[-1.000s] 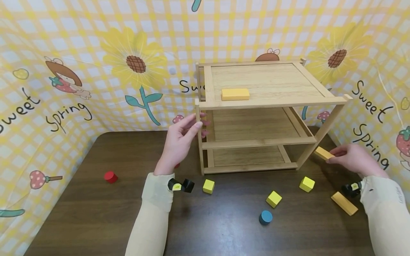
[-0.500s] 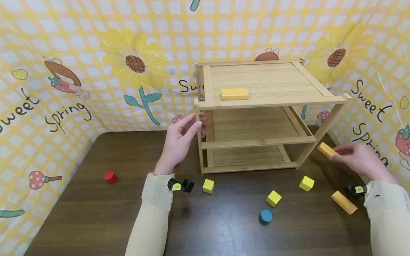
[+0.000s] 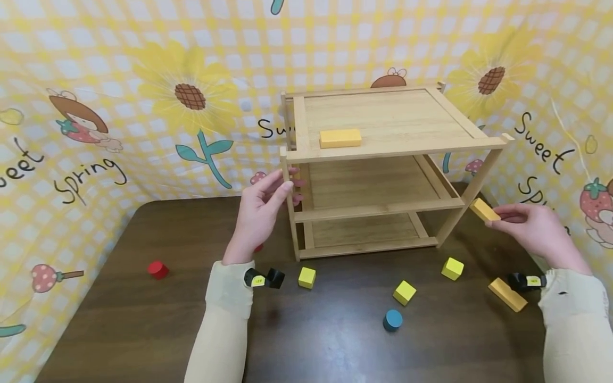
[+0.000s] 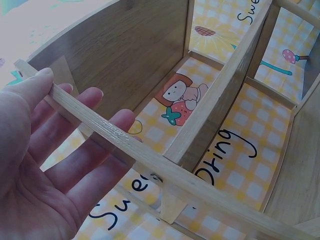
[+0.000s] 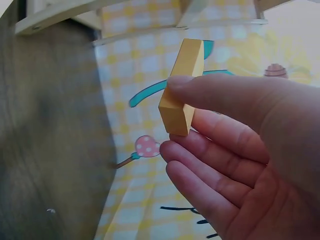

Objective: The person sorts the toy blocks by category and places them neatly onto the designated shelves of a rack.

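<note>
A three-tier wooden shelf (image 3: 383,148) stands on the dark table. My left hand (image 3: 258,215) holds its front left post, thumb in front and fingers behind; the left wrist view shows the thumb (image 4: 37,85) on the post (image 4: 100,125). To the right of the shelf, my right hand (image 3: 538,231) pinches an orange-yellow rectangular wooden block (image 3: 485,210) by one end. In the right wrist view this block (image 5: 182,85) sits between thumb and fingertips, tilted, in front of the patterned cloth. Another such block (image 3: 340,138) lies on the top tier, near its front left corner.
Before the shelf lie yellow cubes (image 3: 307,277), (image 3: 404,292), (image 3: 452,268) and a blue cylinder (image 3: 392,320). One more orange-yellow block (image 3: 507,294) lies below my right wrist. A red cylinder (image 3: 158,269) stands at left; something red (image 3: 259,248) shows partly behind my left wrist. Patterned cloth (image 3: 215,53) walls the table.
My right hand has lifted its block a little and tilted it more beside the shelf's right post. My left hand keeps its place on the post. The head view has shifted slightly.
</note>
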`<action>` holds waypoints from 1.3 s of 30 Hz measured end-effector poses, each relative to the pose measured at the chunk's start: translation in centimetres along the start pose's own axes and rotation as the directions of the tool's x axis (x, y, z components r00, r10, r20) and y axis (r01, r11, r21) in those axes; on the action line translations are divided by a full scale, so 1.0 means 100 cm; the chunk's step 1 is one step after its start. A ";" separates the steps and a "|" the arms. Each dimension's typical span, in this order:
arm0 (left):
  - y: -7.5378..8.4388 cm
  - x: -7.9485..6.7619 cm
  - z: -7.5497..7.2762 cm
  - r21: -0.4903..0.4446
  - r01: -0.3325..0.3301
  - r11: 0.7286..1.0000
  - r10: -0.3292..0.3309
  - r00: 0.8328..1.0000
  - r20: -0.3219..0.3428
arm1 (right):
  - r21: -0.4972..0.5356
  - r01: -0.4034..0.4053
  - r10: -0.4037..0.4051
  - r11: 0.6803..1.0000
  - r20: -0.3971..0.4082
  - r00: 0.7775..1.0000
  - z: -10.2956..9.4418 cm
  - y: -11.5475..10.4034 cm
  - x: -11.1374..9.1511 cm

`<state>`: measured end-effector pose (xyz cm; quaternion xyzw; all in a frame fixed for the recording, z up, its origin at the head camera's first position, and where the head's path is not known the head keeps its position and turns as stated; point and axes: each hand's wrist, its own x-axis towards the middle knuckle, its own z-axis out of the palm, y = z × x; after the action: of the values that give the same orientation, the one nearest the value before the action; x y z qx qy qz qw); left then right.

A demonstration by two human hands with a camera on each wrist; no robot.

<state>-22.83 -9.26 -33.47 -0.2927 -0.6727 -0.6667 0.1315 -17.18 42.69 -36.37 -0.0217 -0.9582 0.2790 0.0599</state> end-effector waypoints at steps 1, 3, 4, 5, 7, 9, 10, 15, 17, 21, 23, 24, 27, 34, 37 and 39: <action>0.000 0.001 0.000 -0.001 -0.002 1.000 0.002 1.000 0.002 | 0.002 -0.009 0.009 1.000 -0.011 1.000 -0.001 -0.001 -0.001; -0.001 0.002 0.000 0.002 -0.005 1.000 0.005 1.000 0.003 | 0.023 -0.021 0.022 1.000 -0.029 0.999 -0.003 -0.002 -0.003; -0.001 0.003 0.000 0.002 -0.004 1.000 0.004 1.000 0.005 | 0.030 -0.028 0.029 0.999 -0.039 0.999 -0.004 -0.003 -0.004; -0.001 0.003 0.000 0.002 -0.006 1.000 0.006 1.000 0.007 | 0.034 -0.033 0.035 0.999 -0.051 0.998 -0.005 -0.004 -0.005; -0.001 0.003 0.000 -0.001 -0.005 1.000 0.006 1.000 0.009 | 0.039 -0.041 0.043 0.998 -0.076 0.996 -0.007 -0.005 -0.008; -0.001 0.003 0.000 -0.003 -0.004 1.000 0.004 1.000 0.011 | 0.043 -0.048 0.052 0.998 -0.101 0.994 -0.010 -0.008 -0.011; -0.002 0.002 0.000 -0.006 -0.003 1.000 0.004 1.000 0.012 | 0.042 -0.052 0.056 0.998 -0.115 0.992 -0.011 -0.009 -0.012; -0.001 0.002 0.000 -0.002 -0.007 1.000 0.007 1.000 0.015 | 0.063 -0.035 0.048 0.997 -0.213 0.976 -0.018 -0.014 -0.021; -0.001 0.001 0.000 0.001 -0.005 1.000 0.005 1.000 0.016 | 0.087 -0.033 0.053 0.996 -0.239 0.970 -0.020 -0.017 -0.025; 0.000 0.000 0.000 0.002 -0.003 1.000 0.003 1.000 0.012 | 0.205 0.003 0.056 0.979 -0.279 0.959 -0.025 -0.024 -0.030; 0.000 0.001 0.000 0.008 -0.004 1.000 0.004 1.000 0.010 | 0.289 0.048 0.046 0.956 -0.309 0.950 -0.028 -0.027 -0.031; 0.000 0.001 0.000 0.013 -0.006 1.000 0.006 1.000 0.008 | 0.327 0.076 0.036 0.942 -0.324 0.946 -0.029 -0.029 -0.032; 0.000 0.002 0.000 0.016 -0.009 1.000 0.009 1.000 0.005 | 0.386 0.137 0.013 0.912 -0.360 0.933 -0.031 -0.034 -0.033; 0.002 0.000 -0.001 0.010 0.003 1.000 -0.003 1.000 0.003 | 0.335 0.214 -0.061 0.918 -0.413 0.909 -0.031 -0.050 -0.038; 0.002 0.000 0.000 0.007 0.003 1.000 -0.003 1.000 0.001 | 0.310 0.236 -0.088 0.921 -0.424 0.901 -0.032 -0.059 -0.040; 0.002 0.000 0.000 -0.006 0.002 1.000 -0.002 1.000 0.002 | 0.301 0.245 -0.101 0.921 -0.424 0.900 -0.032 -0.065 -0.041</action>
<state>-22.68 -9.24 -33.34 -0.2931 -0.6710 -0.6687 0.1291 -12.75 38.57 -30.59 0.0194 -0.8591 0.4265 0.2822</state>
